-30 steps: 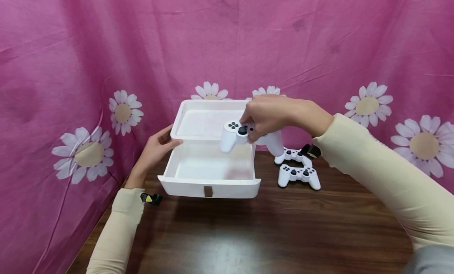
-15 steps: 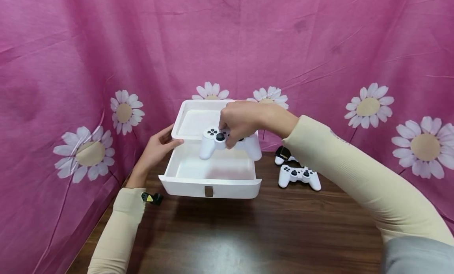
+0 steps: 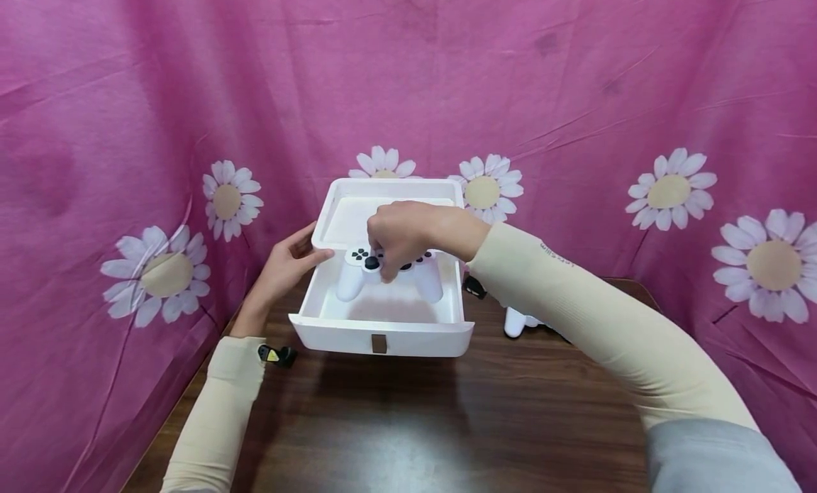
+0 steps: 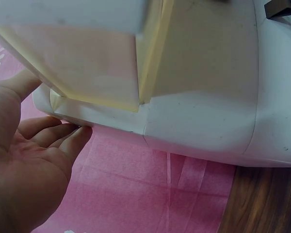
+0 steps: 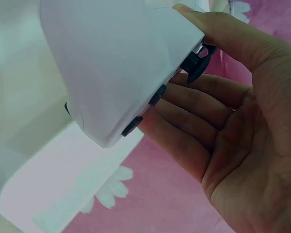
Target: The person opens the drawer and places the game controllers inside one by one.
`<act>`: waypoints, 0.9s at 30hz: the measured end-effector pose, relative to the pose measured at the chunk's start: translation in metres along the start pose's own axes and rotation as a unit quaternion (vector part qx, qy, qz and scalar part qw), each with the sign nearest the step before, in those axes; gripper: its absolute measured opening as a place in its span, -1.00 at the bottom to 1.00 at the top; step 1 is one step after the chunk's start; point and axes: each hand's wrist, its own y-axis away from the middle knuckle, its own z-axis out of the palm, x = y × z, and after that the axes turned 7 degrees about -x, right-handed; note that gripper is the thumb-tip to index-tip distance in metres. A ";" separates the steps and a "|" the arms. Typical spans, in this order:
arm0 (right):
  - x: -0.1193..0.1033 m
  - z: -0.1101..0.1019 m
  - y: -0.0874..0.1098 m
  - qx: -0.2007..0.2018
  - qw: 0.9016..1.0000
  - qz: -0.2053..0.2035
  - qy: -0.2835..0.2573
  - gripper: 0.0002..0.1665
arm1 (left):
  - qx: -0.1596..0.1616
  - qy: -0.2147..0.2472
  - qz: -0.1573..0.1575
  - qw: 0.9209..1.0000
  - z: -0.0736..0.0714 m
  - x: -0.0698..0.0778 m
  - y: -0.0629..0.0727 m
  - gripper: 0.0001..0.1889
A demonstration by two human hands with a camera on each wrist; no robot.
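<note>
A white plastic box (image 3: 347,220) with a shallow tray top stands on the table, its lower drawer (image 3: 332,339) pulled out toward me. My left hand (image 3: 284,269) grips the box's left side; in the left wrist view, its thumb is at the upper edge and its fingers (image 4: 72,136) lie against the side wall. Over the drawer, my right hand (image 3: 405,234) holds a white game controller (image 3: 353,280) by its middle, button side up, grips toward me. The right wrist view shows the controller (image 5: 102,63) between thumb and fingers, its dark stick and buttons facing the palm.
Right of the box, another white controller (image 3: 518,321) lies on the dark wooden table (image 3: 542,422), mostly hidden by my right sleeve (image 3: 593,316). A pink curtain (image 3: 408,74) with daisies hangs close behind and on both sides. The drawer front bears a brown tab (image 3: 379,343).
My right hand has carried the controller left and down, from the box's right side to over the open drawer. The right sleeve now covers more of the table controllers. My left hand stays put.
</note>
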 end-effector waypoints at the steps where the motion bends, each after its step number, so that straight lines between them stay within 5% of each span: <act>1: 0.000 0.002 -0.002 -0.003 1.000 0.001 -0.004 -0.79 | 0.000 -0.001 0.000 1.000 0.000 0.000 0.000 -0.19; 27: -0.001 0.050 -0.031 -0.052 0.998 0.031 -0.031 -0.58 | -0.002 0.001 0.002 1.000 0.000 0.001 0.002 -0.19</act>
